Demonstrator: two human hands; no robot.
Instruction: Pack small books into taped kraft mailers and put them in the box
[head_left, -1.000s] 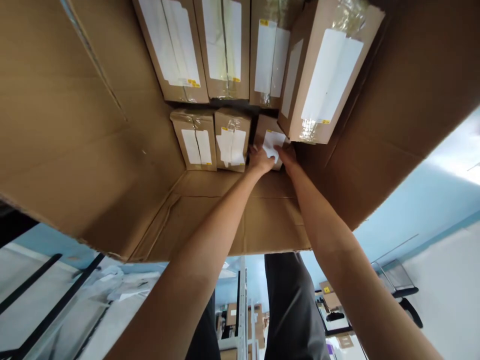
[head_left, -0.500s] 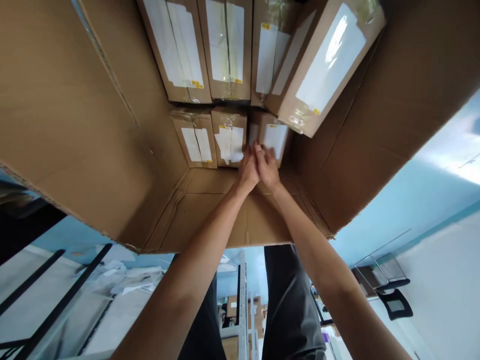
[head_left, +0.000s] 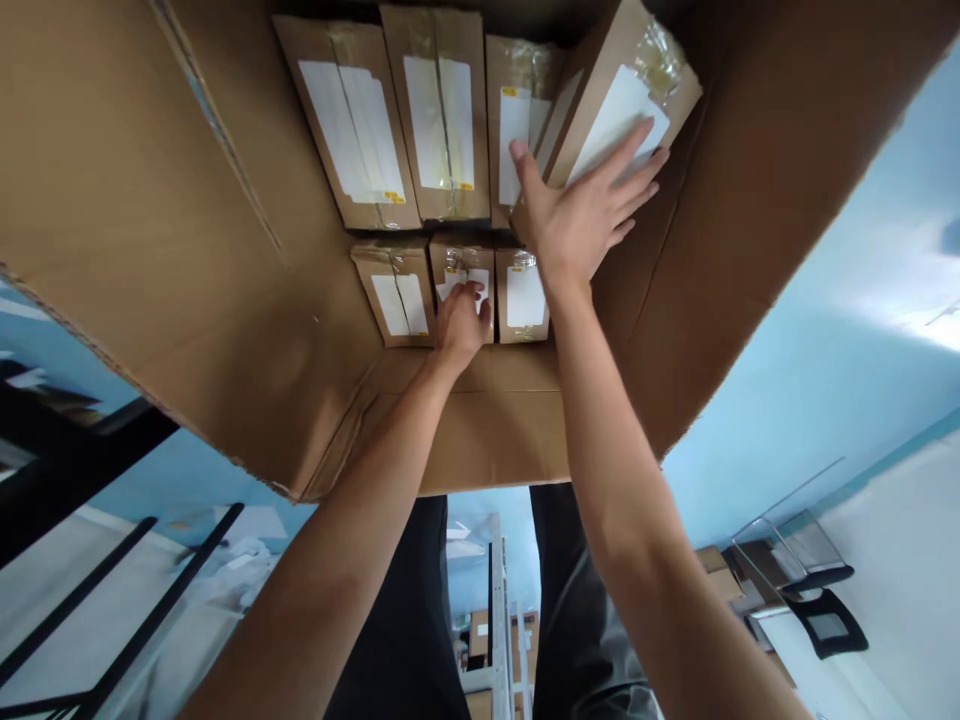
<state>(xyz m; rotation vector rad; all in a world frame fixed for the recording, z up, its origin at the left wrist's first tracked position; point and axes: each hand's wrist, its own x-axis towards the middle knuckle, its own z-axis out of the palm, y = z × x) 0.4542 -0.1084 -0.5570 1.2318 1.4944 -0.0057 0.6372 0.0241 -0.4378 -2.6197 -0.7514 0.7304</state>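
Note:
Inside a large open cardboard carton [head_left: 450, 430] stand several smaller taped cardboard boxes with white labels, in two rows. My right hand [head_left: 585, 215] lies spread with fingers apart on the front of a tilted box [head_left: 600, 130] at the far right. My left hand [head_left: 461, 320] is lower, its fingers partly curled in front of the middle near box [head_left: 454, 258]; I cannot tell whether it touches it. Beside that, a near-row box [head_left: 525, 300] stands upright at right and another near-row box [head_left: 394, 290] at left. Farther back, a box [head_left: 436, 110] stands between two neighbours.
The carton's left wall [head_left: 150, 270] and right wall [head_left: 750, 200] rise on both sides. Below are my legs, a metal ladder [head_left: 499, 620], black rails [head_left: 112, 600] at left, and a black chair [head_left: 829, 620] at lower right.
My hands have come apart from the right near-row box. The right went up to the tilted box; the left shifted left. The near-row box now sits straighter, and the tilted box appears farther left.

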